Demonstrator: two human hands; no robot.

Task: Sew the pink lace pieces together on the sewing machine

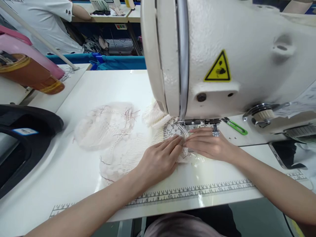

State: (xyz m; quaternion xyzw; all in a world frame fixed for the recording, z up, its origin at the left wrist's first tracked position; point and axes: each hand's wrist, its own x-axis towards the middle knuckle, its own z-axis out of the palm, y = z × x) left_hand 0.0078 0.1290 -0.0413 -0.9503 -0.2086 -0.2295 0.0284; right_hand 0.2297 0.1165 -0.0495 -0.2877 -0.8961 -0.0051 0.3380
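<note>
Pale pink lace fabric lies spread on the white sewing table. My left hand lies flat on the lace, fingers stretched toward the needle area. My right hand presses flat on the lace strip just in front of the presser foot, fingertips meeting those of the left hand. A large white sewing machine head hangs over both hands and hides the needle.
Green thread snips lie on the machine bed to the right. A phone rests at the far right. A ruler strip runs along the front edge. A black bin stands left. Another person in white sits at the back left.
</note>
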